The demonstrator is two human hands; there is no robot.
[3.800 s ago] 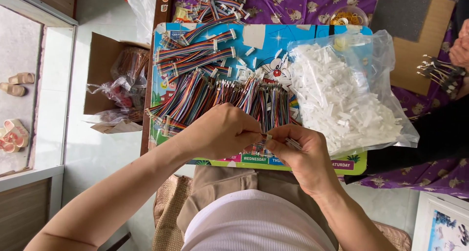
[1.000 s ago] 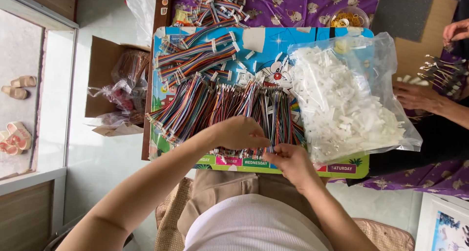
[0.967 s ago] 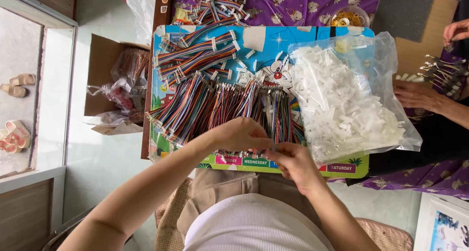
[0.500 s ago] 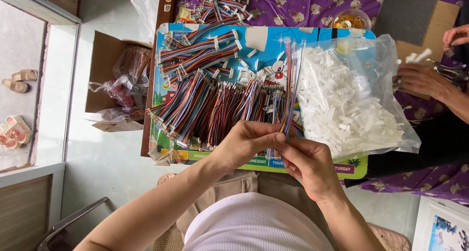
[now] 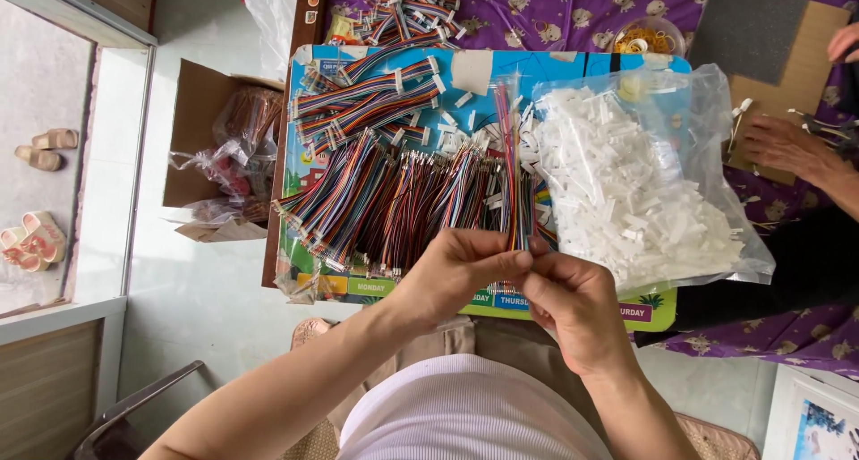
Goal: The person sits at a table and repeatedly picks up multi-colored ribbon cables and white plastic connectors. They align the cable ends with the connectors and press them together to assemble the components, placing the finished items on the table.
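Board was packed: heap of multicoloured wire bundles covered its left and middle, clear bag of white connectors overhung its right edge. Only a thin bare strip at the board's near edge, where both hands worked. Left hand and right hand were pinched closed, touching, on the near end of one ribbon cable, which ran up across the board. Another person's hand sat beyond the board's right edge.
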